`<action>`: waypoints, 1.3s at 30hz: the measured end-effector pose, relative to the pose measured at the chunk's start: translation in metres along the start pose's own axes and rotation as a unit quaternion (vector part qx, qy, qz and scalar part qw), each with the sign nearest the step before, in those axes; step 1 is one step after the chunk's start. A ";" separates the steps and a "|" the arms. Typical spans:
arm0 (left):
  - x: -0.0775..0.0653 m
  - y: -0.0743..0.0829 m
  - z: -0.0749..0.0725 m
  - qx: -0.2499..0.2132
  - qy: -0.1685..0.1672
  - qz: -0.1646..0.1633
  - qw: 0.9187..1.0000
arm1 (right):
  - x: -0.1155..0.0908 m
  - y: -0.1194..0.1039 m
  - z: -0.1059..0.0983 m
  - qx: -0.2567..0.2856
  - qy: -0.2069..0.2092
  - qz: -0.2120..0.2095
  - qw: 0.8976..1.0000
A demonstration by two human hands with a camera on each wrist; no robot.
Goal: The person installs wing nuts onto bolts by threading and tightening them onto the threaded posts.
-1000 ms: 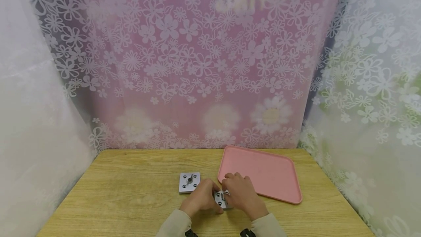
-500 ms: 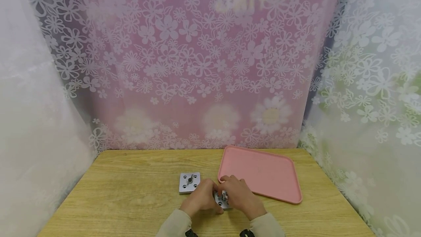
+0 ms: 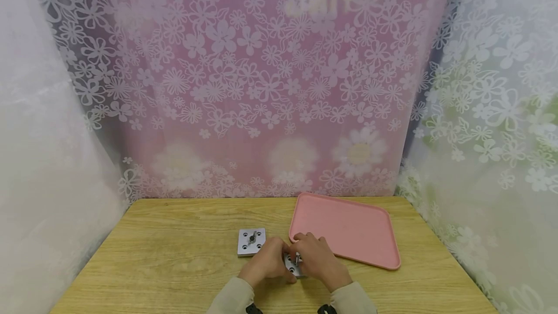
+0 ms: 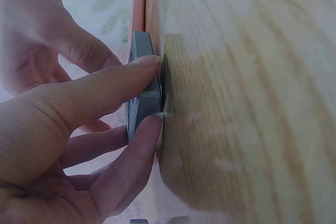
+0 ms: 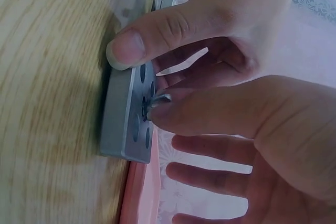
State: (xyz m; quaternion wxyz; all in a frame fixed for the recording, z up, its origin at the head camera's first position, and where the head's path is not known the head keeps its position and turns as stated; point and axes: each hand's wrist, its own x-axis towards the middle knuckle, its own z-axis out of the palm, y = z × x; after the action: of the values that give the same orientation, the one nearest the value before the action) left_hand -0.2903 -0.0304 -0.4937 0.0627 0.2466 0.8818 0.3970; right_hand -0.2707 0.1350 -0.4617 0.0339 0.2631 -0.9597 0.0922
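Observation:
My left hand [image 3: 268, 259] grips a square silver metal plate [image 3: 292, 267] by its edges, thumb on the near side. In the left wrist view, its fingertips hold the plate [image 4: 143, 106] right at the tabletop. On the plate's holed face sits a small wing nut [image 5: 161, 99]. My right hand [image 3: 321, 261] pinches this wing nut, the thumb [image 5: 205, 109] lying against a wing and the index finger largely hidden behind. The other right fingers spread loosely. A second plate [image 3: 241, 250], with its own wing nut [image 3: 252, 239] and corner holes, lies flat to the left.
A pink tray [image 3: 348, 229] lies at a slant behind and right of the hands, its near edge close to the right hand. The wooden table [image 3: 174, 256] is bordered by flowered curtains [image 3: 270, 110] at the back and sides.
The right hand's fingers have shifted slightly left and curled further over the wing nut. The left hand, the second plate and the tray have stayed in place.

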 end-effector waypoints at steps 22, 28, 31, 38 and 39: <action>-0.001 -0.001 0.000 0.023 0.012 0.013 1.000 | -0.001 0.000 0.003 -0.097 0.042 0.036 0.994; -0.001 0.000 0.000 0.018 0.009 0.006 1.000 | -0.002 0.001 0.004 -0.105 0.043 0.034 0.993; -0.001 0.000 0.000 0.020 0.008 0.004 1.000 | -0.001 0.002 0.005 -0.107 0.046 0.033 0.993; 0.000 -0.001 0.000 0.029 0.007 0.000 1.000 | -0.001 0.001 0.006 -0.107 0.050 0.035 0.992; 0.000 -0.001 0.000 0.030 0.007 -0.001 1.000 | -0.001 0.001 0.006 -0.106 0.048 0.037 0.993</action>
State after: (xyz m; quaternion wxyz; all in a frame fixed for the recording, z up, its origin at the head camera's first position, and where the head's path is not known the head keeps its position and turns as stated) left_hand -0.2909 -0.0310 -0.4944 0.0501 0.2445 0.8939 0.3723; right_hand -0.2709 0.1356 -0.4676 0.1039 0.2177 -0.9704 0.0041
